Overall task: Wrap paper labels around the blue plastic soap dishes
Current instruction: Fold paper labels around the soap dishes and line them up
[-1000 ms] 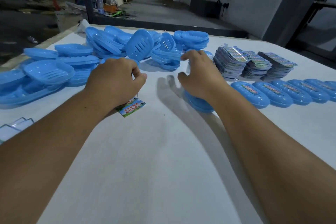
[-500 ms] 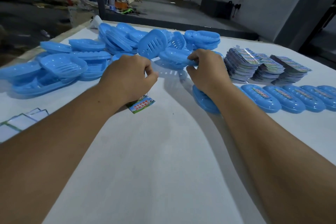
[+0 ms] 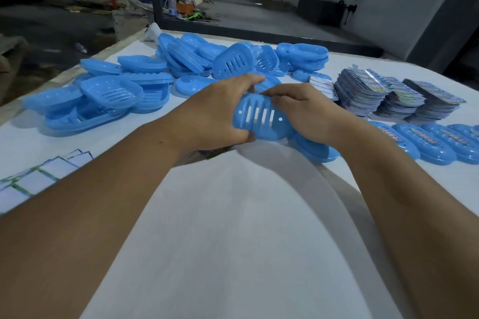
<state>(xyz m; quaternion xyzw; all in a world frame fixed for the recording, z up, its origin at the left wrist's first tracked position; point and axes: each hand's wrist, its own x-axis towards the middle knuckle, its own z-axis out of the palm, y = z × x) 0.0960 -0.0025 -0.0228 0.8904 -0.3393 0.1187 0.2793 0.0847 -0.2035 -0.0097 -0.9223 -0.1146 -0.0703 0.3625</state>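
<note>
Both hands, left hand (image 3: 215,116) and right hand (image 3: 305,111), clamp one slotted dish (image 3: 261,119) by its ends at frame centre; likely light, stiff, slick plastic, so rim grips suit it best.

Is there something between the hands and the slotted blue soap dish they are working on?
Nothing visible. The left hand and right hand both grip the slotted soap dish directly, lifted above the white table. The loose label lies under the left hand, mostly hidden.
</note>
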